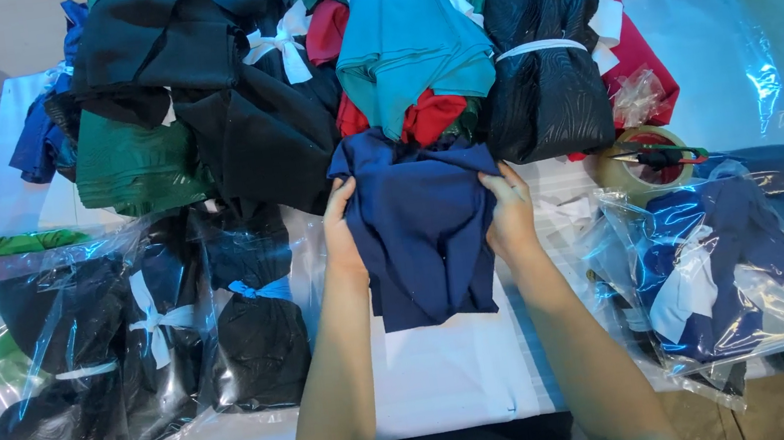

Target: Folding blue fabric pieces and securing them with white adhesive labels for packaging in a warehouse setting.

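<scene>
Both hands — left (pixel 341 232), right (pixel 511 216) — closed on a soft, creased navy garment (pixel 422 236) over the white table (pixel 453 373) — glossy plastic bags (pixel 125 336) alongside.

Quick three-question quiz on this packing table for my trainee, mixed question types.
1. True or false: both hands grip the navy blue garment.
2. What lies nearest the right hand: A) tape roll B) green bundle?
3. What wraps the dark bundles beside the left hand?

Key: 1 true; 2 A; 3 clear plastic bags.
</scene>
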